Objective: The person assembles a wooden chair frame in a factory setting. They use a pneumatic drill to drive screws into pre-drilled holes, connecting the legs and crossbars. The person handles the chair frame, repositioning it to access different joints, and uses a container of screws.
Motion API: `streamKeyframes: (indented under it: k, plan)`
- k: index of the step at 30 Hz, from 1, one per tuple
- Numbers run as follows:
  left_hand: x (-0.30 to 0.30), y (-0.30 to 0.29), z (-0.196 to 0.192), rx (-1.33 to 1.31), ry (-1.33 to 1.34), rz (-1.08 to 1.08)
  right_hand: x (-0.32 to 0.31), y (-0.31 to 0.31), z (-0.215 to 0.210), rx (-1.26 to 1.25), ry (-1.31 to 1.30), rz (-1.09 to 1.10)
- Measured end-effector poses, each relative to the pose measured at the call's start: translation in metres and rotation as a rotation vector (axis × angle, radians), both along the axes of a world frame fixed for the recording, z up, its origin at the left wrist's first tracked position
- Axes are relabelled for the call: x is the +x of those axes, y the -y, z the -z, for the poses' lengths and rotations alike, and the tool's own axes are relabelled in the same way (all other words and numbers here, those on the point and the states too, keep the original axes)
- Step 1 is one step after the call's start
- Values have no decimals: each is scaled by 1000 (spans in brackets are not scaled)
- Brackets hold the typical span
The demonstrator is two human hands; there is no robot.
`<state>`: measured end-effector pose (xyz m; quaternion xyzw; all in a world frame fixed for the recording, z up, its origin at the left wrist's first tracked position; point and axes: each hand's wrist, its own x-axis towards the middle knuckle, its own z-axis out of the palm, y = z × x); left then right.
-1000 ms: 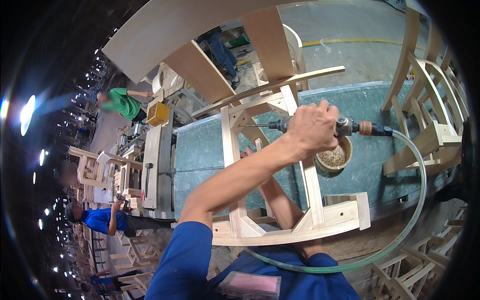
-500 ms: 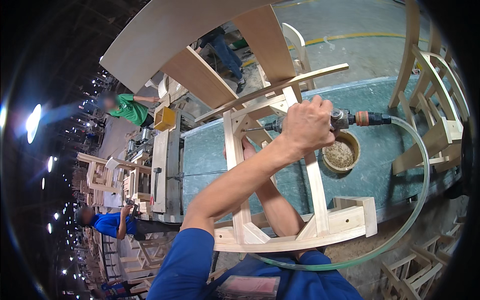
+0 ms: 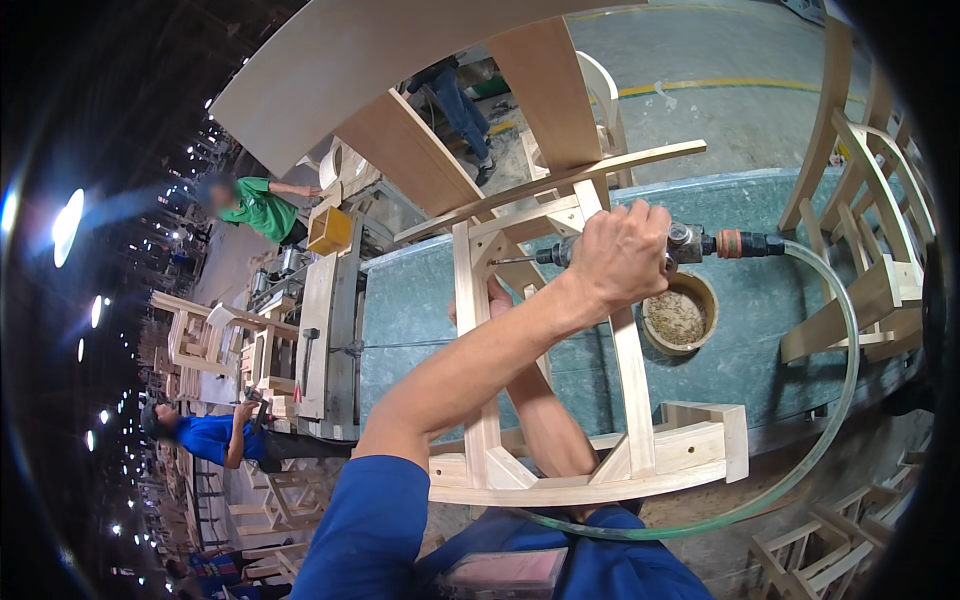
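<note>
My left hand (image 3: 622, 255) is closed round an air screwdriver (image 3: 688, 244), my left forearm crossing over my right. The tool lies level, its thin bit reaching left to a screw hole in the corner block (image 3: 489, 248) of a pale wooden chair frame (image 3: 637, 395). Beneath the crossed arm, my right hand (image 3: 498, 298) grips the frame's left rail, with fingertips showing on the rail's outer side; the rail hides part of this hand. The frame's near curved end rests close to my body. A clear hose (image 3: 850, 345) loops from the tool toward my waist.
A round tub of screws (image 3: 681, 318) stands on the green bench (image 3: 760, 370). A wooden strip (image 3: 655, 158) and large panels (image 3: 545, 90) lie beyond the frame. Assembled chairs (image 3: 870, 190) stand at right. At left are a yellow box (image 3: 329, 232), a hammer (image 3: 307, 350) and co-workers.
The view has shifted slightly. The air screwdriver and both hands keep nearly the same place on the chair frame, with the bit still at the corner block.
</note>
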<state>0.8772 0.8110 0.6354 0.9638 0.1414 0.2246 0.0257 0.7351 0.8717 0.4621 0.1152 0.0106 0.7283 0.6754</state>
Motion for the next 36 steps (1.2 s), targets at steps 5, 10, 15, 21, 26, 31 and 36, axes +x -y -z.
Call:
streamKeyframes:
  k: [5,10,15,21,26,31,36]
  plan:
    - [-9,-6,2,-16,-14,-17,-2,3,-2,91,-66,-124]
    - [-3,-8,0,-11,7,2,3,3,-2,28,-59,-45]
    - [-6,-8,-1,-23,-7,-11,0,6,-4,-61,-33,-1]
    - [-12,-11,2,-33,-40,-15,-1,12,-14,-116,-116,-58]
    - [-9,-8,-4,-72,-71,-31,9,21,-10,-110,-41,-51]
    - [-19,3,-12,-156,-77,20,20,37,5,-105,92,-115]
    - [-37,27,-85,-404,179,140,66,108,40,-83,469,-217]
